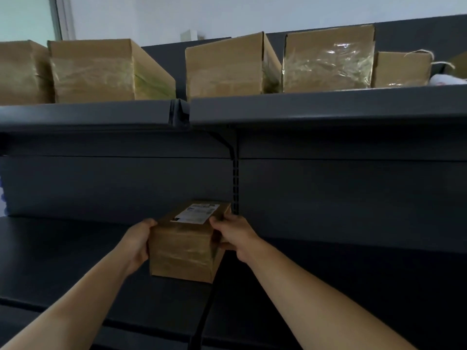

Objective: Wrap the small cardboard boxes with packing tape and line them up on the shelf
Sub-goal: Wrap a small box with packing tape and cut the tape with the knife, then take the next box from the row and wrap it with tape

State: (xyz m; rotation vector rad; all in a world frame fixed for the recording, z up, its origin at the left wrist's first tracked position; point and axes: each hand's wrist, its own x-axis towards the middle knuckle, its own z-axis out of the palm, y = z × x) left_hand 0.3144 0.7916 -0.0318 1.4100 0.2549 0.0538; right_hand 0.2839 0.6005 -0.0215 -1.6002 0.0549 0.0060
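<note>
Cardboard wrapped in clear tape fills the gap between both hands: the small box (185,251) sits squarely between the left hand (136,246) and the right hand (237,238), each clamped on one of its side faces. The left fingers (151,222) curl over the top left edge. The right fingers (216,221) hook over the top right edge just beside the white label (198,212), and the thumb presses lower on the right side wall. Neither hand is nearer; both arms reach about equally, so the load is shared evenly. The box's long axis runs away from the fingers toward the dark back panel (113,185), skewed a little to the right, and its far end comes close to the slotted upright (235,188). Below the fingers lies the lower shelf (63,261). The box's bottom edge is at or just above that surface, near the seam between two shelf boards, and I cannot tell whether it touches. High above the fingers, the upper shelf (316,107) carries a row of taped cardboard boxes (111,72) standing side by side. Wrapping of this box looks done, and the placing step seems to be in hand. The coming move turns on that skew: the box needs setting down and squaring so that its long axis points straight back, which probably calls for a small twist from both hands together before the fingers let go.
</note>
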